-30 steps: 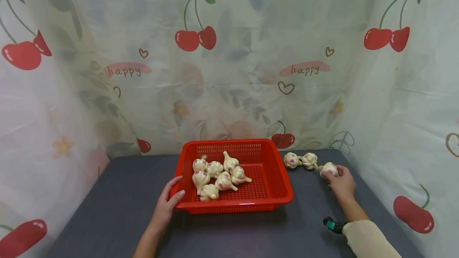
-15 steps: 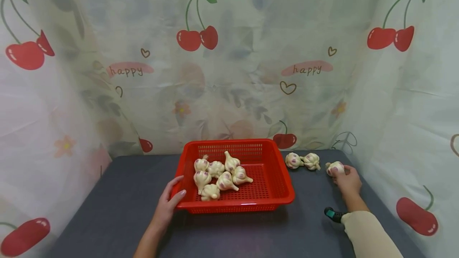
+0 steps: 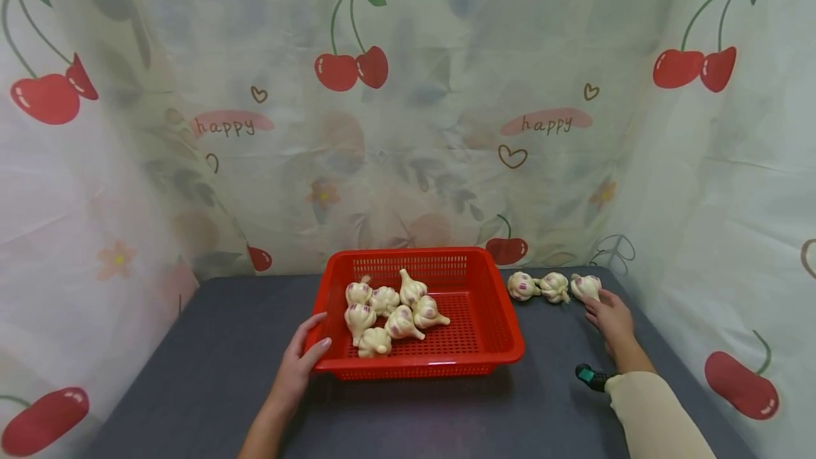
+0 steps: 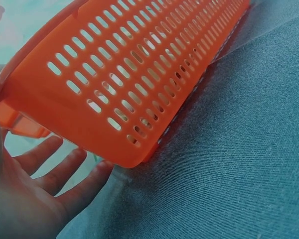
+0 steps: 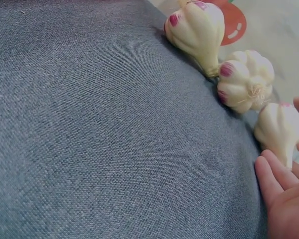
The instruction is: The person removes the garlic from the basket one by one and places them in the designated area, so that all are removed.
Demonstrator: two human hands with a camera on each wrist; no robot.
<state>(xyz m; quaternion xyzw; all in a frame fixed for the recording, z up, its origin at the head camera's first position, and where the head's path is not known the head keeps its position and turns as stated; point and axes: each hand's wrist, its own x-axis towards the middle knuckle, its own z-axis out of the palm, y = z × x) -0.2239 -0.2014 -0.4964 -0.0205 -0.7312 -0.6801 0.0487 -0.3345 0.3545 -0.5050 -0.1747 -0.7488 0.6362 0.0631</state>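
At the red plastic basket (image 3: 417,360), my left hand (image 3: 298,360) grips the near left corner, its thumb and a finger at the rim. The left wrist view shows its other fingers (image 4: 89,186) below the slotted wall. Several garlic bulbs (image 3: 382,301) lie in the basket's left half. Right of the basket, two garlic bulbs (image 3: 523,286) sit side by side on the dark table. A third garlic bulb (image 3: 585,286) ends that row. My right hand (image 3: 613,317) touches its stem end with nearly straight fingers (image 5: 269,177), apparently not curled round it.
A dark grey cloth (image 3: 210,374) covers the table. Patterned curtains (image 3: 408,161) stand along the back and both sides. A black strap piece with a teal patch (image 3: 591,378) sticks out at my right wrist.
My right hand has shifted the third garlic bulb away and back beside the other two, turning its stem towards me. The fingers have loosened. The left hand and basket stay put.
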